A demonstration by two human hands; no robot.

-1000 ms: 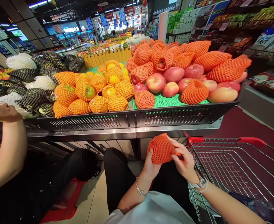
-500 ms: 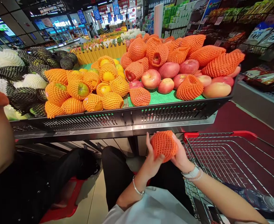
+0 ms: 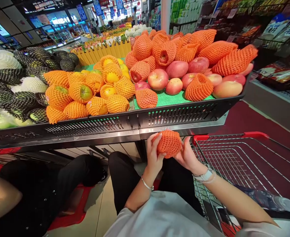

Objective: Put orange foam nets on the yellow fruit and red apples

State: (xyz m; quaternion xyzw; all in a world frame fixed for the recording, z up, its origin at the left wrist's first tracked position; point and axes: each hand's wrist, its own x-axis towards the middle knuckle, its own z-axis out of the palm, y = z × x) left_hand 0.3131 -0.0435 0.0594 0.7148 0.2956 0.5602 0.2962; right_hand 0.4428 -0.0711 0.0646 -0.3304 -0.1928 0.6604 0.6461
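Both my hands hold one fruit wrapped in orange foam net (image 3: 169,143) just below the front edge of the black display tray (image 3: 174,116). My left hand (image 3: 153,154) cups its left side with fingers curled over it. My right hand (image 3: 187,155) grips its right side. Above, the tray holds red apples (image 3: 158,79), some bare and some in orange nets, lying on a green mat (image 3: 169,99).
Netted oranges (image 3: 85,93) fill the tray's left half, with dark- and white-netted fruit (image 3: 18,98) further left. A red-handled wire shopping cart (image 3: 244,158) stands at my right. Another person's arm (image 3: 1,200) and dark clothing are at the lower left.
My hands have lifted the netted fruit up toward the tray's edge and turned it. The other person's hand has dropped away from the left fruit display.
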